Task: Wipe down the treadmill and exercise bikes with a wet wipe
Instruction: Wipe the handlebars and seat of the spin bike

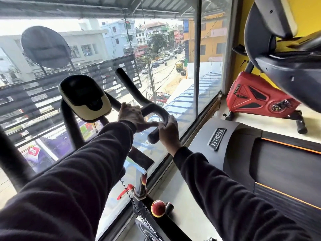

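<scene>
At the bike's handlebar (152,108), beside the window (182,84), both hands are gripping.

No wipe is showing; if one is there, the fingers are hiding it. The left hand (133,117) is curling over the middle bend, thumb stretching toward the right hand (168,131), which is wrapping the bar's near end. The console (85,100) is sitting left; the treadmill (260,153), cut off by the frame, is lying right.

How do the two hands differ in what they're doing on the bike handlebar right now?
The left hand lies over the middle of the handlebar, near the console, thumb pointing right; the right hand curls round the handlebar's right end grip. The left hand sits higher and farther out, the right hand lower and nearer. Both wear dark sleeves and touch the same bar. No wipe is visible.
</scene>
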The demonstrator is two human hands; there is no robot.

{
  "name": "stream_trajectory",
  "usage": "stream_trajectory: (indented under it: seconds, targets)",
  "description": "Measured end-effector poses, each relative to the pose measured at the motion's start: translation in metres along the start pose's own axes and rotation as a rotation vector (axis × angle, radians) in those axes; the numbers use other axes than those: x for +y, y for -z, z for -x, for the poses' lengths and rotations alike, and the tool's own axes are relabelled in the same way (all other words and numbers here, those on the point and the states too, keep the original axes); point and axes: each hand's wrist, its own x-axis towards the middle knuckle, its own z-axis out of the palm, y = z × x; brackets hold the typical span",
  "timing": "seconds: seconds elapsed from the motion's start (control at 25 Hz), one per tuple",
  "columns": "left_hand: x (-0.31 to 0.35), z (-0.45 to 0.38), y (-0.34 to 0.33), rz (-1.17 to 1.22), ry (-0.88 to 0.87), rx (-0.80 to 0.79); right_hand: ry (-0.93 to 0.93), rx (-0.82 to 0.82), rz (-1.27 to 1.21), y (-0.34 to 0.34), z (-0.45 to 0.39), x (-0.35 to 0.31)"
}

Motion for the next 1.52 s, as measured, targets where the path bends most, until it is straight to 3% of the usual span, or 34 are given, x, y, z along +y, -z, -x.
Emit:
stream_trajectory:
  seconds: [0.12,0.2,0.36,0.56,0.76,0.84,1.0,1.12,1.28,1.52]
  targets:
    - [0.004,-0.005,0.003,-0.090,-0.023,0.008,0.284,0.005,0.272,0.000,0.019,0.018]
    - [0.005,-0.010,0.005,-0.086,-0.014,-0.024,0.397,-0.078,0.381,0.007,0.012,0.024]
    - [0.008,-0.015,0.010,-0.074,-0.002,-0.072,0.312,-0.343,0.539,0.024,-0.046,0.003]
    - [0.008,-0.029,0.007,-0.067,0.033,-0.109,0.567,-0.271,0.537,0.026,-0.020,0.024]
    - [0.006,-0.039,0.007,-0.049,0.054,-0.155,0.330,-0.368,0.403,0.020,-0.060,0.010]
    - [0.008,-0.040,0.009,-0.023,0.067,-0.192,0.315,-0.323,0.249,0.021,-0.053,0.023]
    - [0.009,-0.044,0.018,0.021,0.090,-0.198,0.143,-0.387,-0.027,0.025,-0.078,0.010]
    - [0.010,-0.046,0.019,0.007,0.068,-0.206,0.211,-0.369,0.061,0.022,-0.088,0.004]
    - [0.007,-0.050,0.017,0.026,0.086,-0.238,0.098,-0.463,0.062,0.020,-0.101,0.005]
    - [0.008,-0.051,0.019,0.056,0.067,-0.270,0.168,-0.526,0.078,0.010,-0.119,-0.003]
